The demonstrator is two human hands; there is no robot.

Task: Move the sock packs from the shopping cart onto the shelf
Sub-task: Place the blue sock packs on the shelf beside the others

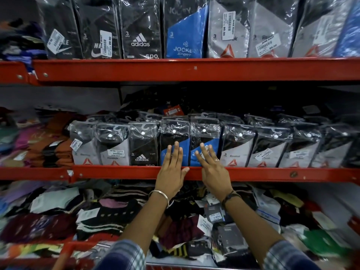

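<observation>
Two blue-and-black sock packs stand upright side by side in the middle shelf's front row. My left hand (172, 166) lies flat with fingers spread against the left blue pack (176, 137). My right hand (211, 166) presses flat on the right blue pack (206, 136). Neither hand grips anything. The middle shelf's red front rail (116, 172) runs under both hands. The shopping cart's red rim (70, 248) shows at the bottom left and its metal edge (175, 266) at the bottom centre; what it holds is out of view.
Grey Reebok packs (235, 149) and a black Adidas pack (143, 149) flank the blue ones. The upper shelf (194, 70) carries a row of larger packs. The lower shelf holds a heap of loose socks (116, 211). Folded orange and coloured socks (54, 149) sit left.
</observation>
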